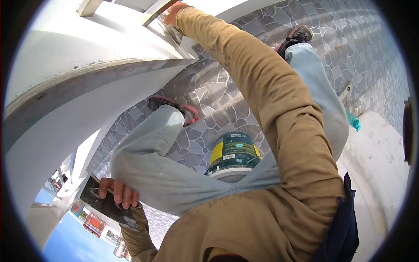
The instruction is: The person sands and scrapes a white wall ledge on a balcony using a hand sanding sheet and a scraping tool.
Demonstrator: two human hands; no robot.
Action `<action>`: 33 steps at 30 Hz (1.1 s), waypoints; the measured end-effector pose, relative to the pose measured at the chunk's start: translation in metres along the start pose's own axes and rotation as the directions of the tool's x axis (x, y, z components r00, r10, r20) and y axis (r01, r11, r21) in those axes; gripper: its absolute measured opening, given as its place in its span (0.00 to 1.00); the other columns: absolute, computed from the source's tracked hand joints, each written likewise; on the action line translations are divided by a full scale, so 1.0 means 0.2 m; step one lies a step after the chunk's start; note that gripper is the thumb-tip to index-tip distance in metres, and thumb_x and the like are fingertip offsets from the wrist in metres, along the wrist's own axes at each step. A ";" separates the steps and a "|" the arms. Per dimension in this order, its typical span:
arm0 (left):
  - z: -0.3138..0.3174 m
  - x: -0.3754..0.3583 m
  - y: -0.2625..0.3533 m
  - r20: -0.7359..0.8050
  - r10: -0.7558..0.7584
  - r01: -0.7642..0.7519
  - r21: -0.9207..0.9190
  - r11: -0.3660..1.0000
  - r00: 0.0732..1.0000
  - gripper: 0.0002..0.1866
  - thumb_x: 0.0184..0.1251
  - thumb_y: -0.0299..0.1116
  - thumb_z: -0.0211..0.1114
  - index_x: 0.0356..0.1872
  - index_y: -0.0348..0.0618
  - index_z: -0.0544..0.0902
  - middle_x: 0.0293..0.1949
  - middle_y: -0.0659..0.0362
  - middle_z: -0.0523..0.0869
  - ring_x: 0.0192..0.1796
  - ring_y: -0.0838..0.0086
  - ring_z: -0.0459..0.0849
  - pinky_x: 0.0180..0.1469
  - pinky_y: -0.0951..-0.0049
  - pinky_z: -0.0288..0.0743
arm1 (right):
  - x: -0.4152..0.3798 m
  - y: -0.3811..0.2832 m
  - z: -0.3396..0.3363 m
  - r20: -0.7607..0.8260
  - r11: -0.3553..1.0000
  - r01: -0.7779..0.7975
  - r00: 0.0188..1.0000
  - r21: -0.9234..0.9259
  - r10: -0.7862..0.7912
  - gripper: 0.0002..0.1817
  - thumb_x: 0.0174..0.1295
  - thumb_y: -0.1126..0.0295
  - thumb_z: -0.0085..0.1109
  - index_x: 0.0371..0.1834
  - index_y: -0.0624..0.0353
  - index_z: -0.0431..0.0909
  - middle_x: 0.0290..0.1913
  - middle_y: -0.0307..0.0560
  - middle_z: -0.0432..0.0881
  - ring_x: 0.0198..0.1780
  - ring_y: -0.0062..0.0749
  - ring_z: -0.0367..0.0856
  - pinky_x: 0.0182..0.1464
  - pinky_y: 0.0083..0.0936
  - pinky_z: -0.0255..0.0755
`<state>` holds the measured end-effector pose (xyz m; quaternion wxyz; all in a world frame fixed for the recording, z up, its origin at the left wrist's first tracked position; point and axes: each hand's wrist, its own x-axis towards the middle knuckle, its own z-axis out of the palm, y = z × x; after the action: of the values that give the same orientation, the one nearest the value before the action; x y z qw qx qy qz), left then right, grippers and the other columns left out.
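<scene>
The left hand [118, 192] is closed on a dark, flat plate [107, 206], fingers curled over its face, off to the left of the bucket [233, 153] and beyond the left thigh. The right hand [173, 14] is up at the white bars [158, 11], ahead of the bucket and to its left; its fingers are partly hidden, so from here I can't tell how far open it is or whether it grips anything. To do this well, I'd have the plate held flat and clear of the knee, with a firm but easy grip, and the right wrist kept loose so the hand can work close to the bars without the sleeve [279, 87] dragging on the ledge [87, 74]. With the reach that long, both shoes [190, 114] want to be planted well apart, ahead of the bucket. Counting up, I see two hands, one plate, one bucket, two shoes, one teal scrap [353, 121] to the right of the bucket, and at least two bars.
</scene>
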<state>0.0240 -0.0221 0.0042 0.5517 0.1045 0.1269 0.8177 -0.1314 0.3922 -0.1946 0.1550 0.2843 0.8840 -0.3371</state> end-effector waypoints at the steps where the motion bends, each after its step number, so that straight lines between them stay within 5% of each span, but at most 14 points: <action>1: 0.00 0.01 0.00 0.003 -0.004 0.004 0.002 1.000 1.000 0.10 0.76 0.42 0.46 0.51 0.54 0.69 0.50 0.46 0.72 0.51 0.56 0.77 0.56 0.50 0.67 | 0.01 0.09 -0.03 0.035 0.997 0.069 0.997 0.029 -0.070 0.23 0.54 0.59 0.56 0.51 0.60 0.80 0.49 0.57 0.82 0.49 0.48 0.83 0.53 0.39 0.77; 3: 0.00 0.00 0.00 -0.005 -0.012 0.012 -0.003 1.000 1.000 0.10 0.76 0.42 0.46 0.51 0.54 0.69 0.50 0.46 0.72 0.51 0.55 0.78 0.57 0.50 0.67 | 0.02 0.24 -0.07 0.087 0.983 0.144 0.984 0.117 -0.155 0.23 0.54 0.59 0.56 0.51 0.60 0.80 0.49 0.57 0.82 0.49 0.48 0.83 0.53 0.38 0.77; 6: 0.01 -0.01 -0.01 -0.023 0.003 -0.003 -0.016 1.000 1.000 0.10 0.76 0.42 0.46 0.50 0.54 0.69 0.50 0.46 0.73 0.51 0.55 0.78 0.56 0.50 0.68 | 0.10 0.30 0.00 0.079 0.985 0.053 0.995 0.166 -0.067 0.23 0.54 0.58 0.56 0.51 0.60 0.80 0.50 0.57 0.82 0.50 0.48 0.83 0.53 0.38 0.76; 17: 0.03 0.00 0.01 -0.061 -0.029 0.029 -0.003 1.000 0.998 0.09 0.75 0.43 0.49 0.49 0.54 0.70 0.50 0.47 0.73 0.50 0.56 0.78 0.56 0.50 0.68 | 0.11 0.11 0.09 0.030 0.997 -0.026 0.999 0.071 0.024 0.24 0.54 0.57 0.56 0.52 0.60 0.80 0.52 0.57 0.81 0.51 0.48 0.82 0.55 0.37 0.75; 23: 0.00 -0.01 0.00 -0.014 -0.022 0.022 -0.015 1.000 1.000 0.09 0.75 0.43 0.49 0.49 0.54 0.70 0.49 0.46 0.73 0.50 0.56 0.78 0.56 0.50 0.68 | 0.04 0.30 -0.01 0.081 0.971 0.147 0.983 0.188 -0.164 0.25 0.54 0.57 0.57 0.52 0.60 0.80 0.52 0.57 0.81 0.52 0.48 0.81 0.55 0.36 0.74; 33: -0.01 -0.03 0.01 0.003 -0.042 0.042 -0.017 0.999 0.999 0.09 0.76 0.43 0.47 0.48 0.55 0.69 0.49 0.46 0.72 0.50 0.56 0.77 0.55 0.50 0.68 | 0.02 0.25 0.12 0.000 0.981 0.066 0.998 0.182 -0.067 0.26 0.54 0.56 0.57 0.53 0.60 0.79 0.54 0.57 0.80 0.53 0.47 0.81 0.56 0.35 0.73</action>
<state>0.0237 -0.0282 0.0029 0.5697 0.0982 0.1211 0.8069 -0.1009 0.4079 -0.2395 0.1195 0.2665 0.8581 -0.4224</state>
